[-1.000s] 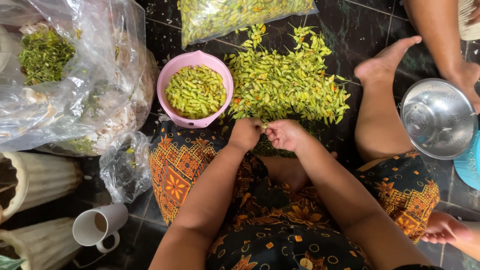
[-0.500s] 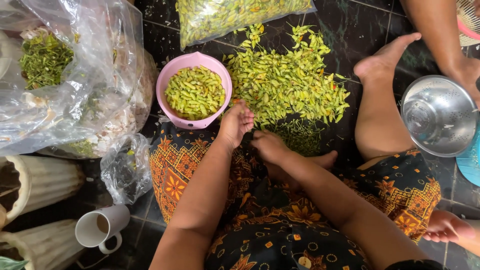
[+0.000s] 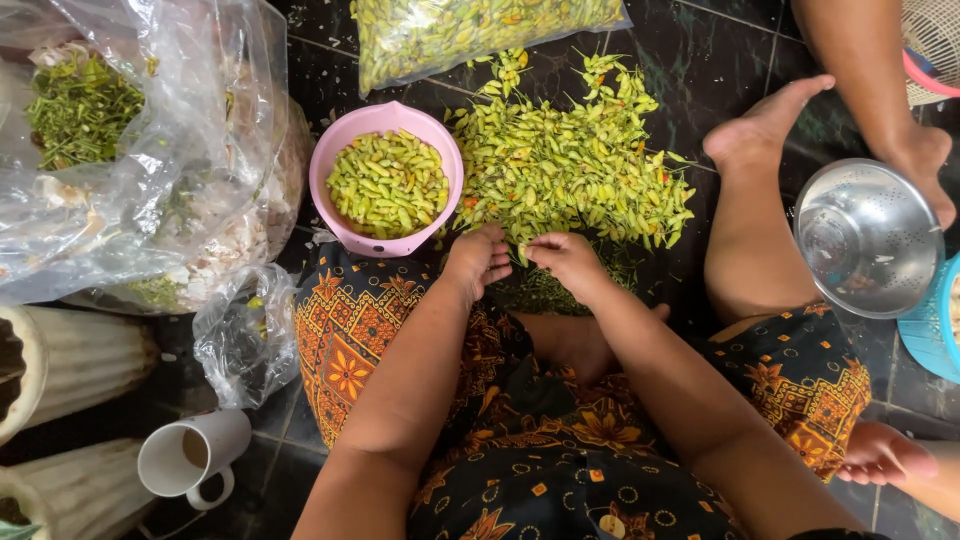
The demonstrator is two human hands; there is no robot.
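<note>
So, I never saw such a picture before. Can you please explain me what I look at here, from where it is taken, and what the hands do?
There is no machine here. The picture comes from a camera on a person's head, looking straight down at their own lap and hands as they sit on a dark tiled floor. The left hand and right hand meet at the near edge of a pile of small yellow-green chillies; whether the fingers pinch one is too small to tell. Left of the pile stands a pink bowl of chillies. A clear plastic bag and a white mug lie further left. At right, another person's hand is by a metal colander.
</note>
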